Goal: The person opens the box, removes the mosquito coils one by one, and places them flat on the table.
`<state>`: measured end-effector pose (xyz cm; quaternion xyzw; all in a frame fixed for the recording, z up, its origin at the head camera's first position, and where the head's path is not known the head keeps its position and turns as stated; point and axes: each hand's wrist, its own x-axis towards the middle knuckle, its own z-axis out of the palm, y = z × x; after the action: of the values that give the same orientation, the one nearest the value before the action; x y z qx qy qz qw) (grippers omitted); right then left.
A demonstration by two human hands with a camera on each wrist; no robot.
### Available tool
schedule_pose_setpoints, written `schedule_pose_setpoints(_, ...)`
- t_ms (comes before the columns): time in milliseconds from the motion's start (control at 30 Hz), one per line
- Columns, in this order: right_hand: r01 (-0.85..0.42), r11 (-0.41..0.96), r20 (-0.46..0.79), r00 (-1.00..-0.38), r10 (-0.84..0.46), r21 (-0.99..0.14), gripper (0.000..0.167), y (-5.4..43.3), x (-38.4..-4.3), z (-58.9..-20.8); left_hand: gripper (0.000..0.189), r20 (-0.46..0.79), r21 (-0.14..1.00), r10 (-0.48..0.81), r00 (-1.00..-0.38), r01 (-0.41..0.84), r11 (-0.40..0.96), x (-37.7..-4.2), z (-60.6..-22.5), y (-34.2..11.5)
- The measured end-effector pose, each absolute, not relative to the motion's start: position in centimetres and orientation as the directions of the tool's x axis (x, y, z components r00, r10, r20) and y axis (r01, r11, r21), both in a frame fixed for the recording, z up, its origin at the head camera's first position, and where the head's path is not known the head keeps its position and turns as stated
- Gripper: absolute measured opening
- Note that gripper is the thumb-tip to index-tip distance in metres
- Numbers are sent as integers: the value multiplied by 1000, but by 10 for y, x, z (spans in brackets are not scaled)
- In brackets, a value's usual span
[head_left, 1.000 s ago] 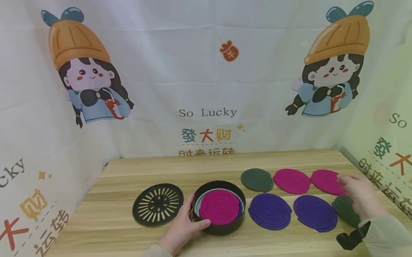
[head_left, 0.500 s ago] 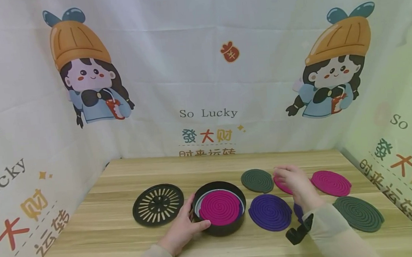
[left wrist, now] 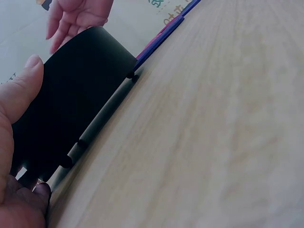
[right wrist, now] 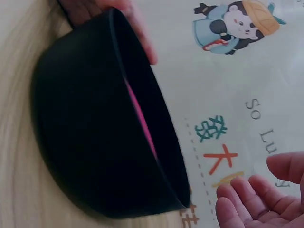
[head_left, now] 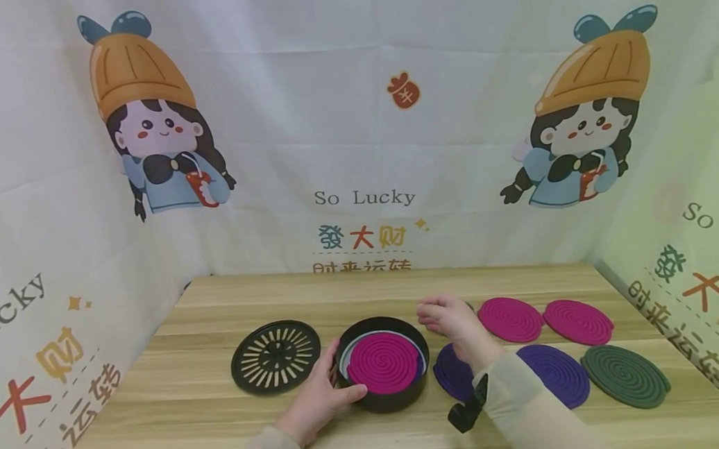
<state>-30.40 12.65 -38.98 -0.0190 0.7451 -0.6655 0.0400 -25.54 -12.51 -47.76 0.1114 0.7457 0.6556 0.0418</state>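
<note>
My left hand grips the side of a round black tin, thumb on the near wall and fingers round the left. Inside the tin lies a magenta mosquito coil, with a purple edge showing under it at the right. In the right wrist view the tin's dark wall fills much of the picture. My right hand hovers just right of the tin, fingers relaxed and nothing in them. It covers most of a green coil behind it and overlaps a purple coil.
A slotted black lid lies left of the tin. To the right lie two magenta coils, another purple coil and a green coil. A printed cloth hangs behind the wooden table.
My right hand has swept left over the row of coils, from the far right magenta one to beside the tin. The left hand and tin have stayed put.
</note>
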Motion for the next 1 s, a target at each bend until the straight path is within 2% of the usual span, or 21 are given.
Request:
schedule_pose_setpoints(300, 15, 193, -47, -986, -162, -981, 34, 103, -307, -405, 103, 79, 990, 210, -974, 101, 96, -255, -475, -124)
schedule_pose_setpoints(700, -6, 442, -81, -981, -176, -897, 30, 86, -305, -408, 102, 76, 990, 217, -973, 99, 99, -255, -474, -123)
schedule_pose_setpoints(1000, -26, 485, -79, -978, -194, -874, 31, 80, -307, -410, 104, 58, 990, 225, -973, 85, 116, -256, -476, -124)
